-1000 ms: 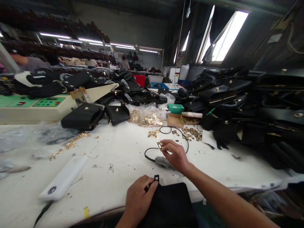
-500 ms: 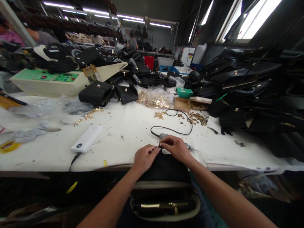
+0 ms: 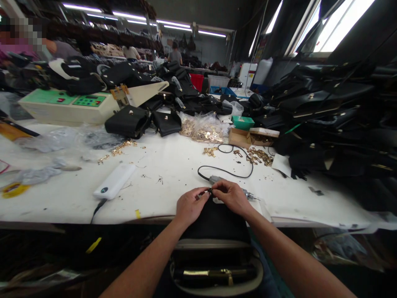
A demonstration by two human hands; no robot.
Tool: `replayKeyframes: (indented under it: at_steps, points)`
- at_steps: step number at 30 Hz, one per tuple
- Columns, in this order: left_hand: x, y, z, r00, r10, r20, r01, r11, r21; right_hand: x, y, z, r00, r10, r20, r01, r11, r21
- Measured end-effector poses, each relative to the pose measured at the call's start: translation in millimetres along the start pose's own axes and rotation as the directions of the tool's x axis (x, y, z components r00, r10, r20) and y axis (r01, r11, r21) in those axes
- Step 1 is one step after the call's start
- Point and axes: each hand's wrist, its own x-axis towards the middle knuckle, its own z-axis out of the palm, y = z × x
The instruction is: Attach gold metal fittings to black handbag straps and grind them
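A black handbag [image 3: 218, 223] lies across my lap, its mouth open towards me and a gold zip [image 3: 229, 276] showing inside. My left hand [image 3: 191, 205] pinches the bag's far edge, thumb and fingers together. Touching the same spot, my right hand [image 3: 230, 196] has its thumb and forefinger pressed together. Whatever is between the right fingertips is hidden; only a small dark bit shows there. Just behind the right hand, a grey electric screwdriver [image 3: 248, 194] rests on the white table [image 3: 167, 169], partly covered by that hand.
Gold fittings [image 3: 210, 151] and bronze-coloured ones [image 3: 260, 156] lie loose beyond the screwdriver cable [image 3: 228, 171]. A white power bank [image 3: 114, 182] sits to the left. Black bags are piled high on the right [image 3: 328, 124]. At the back left stands a cream machine [image 3: 93, 111]. Several people work further off.
The small gold piece seen at my right fingertips is now out of sight, and those fingers have come slightly lower. The view has shifted a little; the bag stays put.
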Motion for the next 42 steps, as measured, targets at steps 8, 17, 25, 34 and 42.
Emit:
replayKeyframes:
  at_steps: [8,17,25,34,42]
  points:
    - [-0.6,-0.2,0.0,0.999,0.008,0.037,-0.005,0.997,-0.071,-2.3,-3.8,1.8,1.0,0.001,0.022,-0.001,1.0,-0.001]
    - [6.0,5.3,-0.2,0.997,0.02,0.074,-0.003,0.974,-0.224,1.3,-3.0,4.4,0.999,-0.039,-0.005,0.039,0.998,-0.041]
    - [11.3,8.9,8.1,0.998,-0.048,0.046,0.058,0.965,-0.257,1.0,-3.9,5.6,1.0,-0.016,-0.02,0.015,0.998,-0.061]
    - [26.3,0.9,13.2,0.994,-0.1,0.048,0.104,0.991,-0.081,14.8,9.1,10.6,0.991,0.137,-0.002,-0.137,0.991,0.01]
    - [35.8,6.1,7.6,0.996,-0.063,0.062,0.056,0.992,0.112,25.0,10.5,13.6,0.986,0.155,-0.062,-0.165,0.964,-0.207]
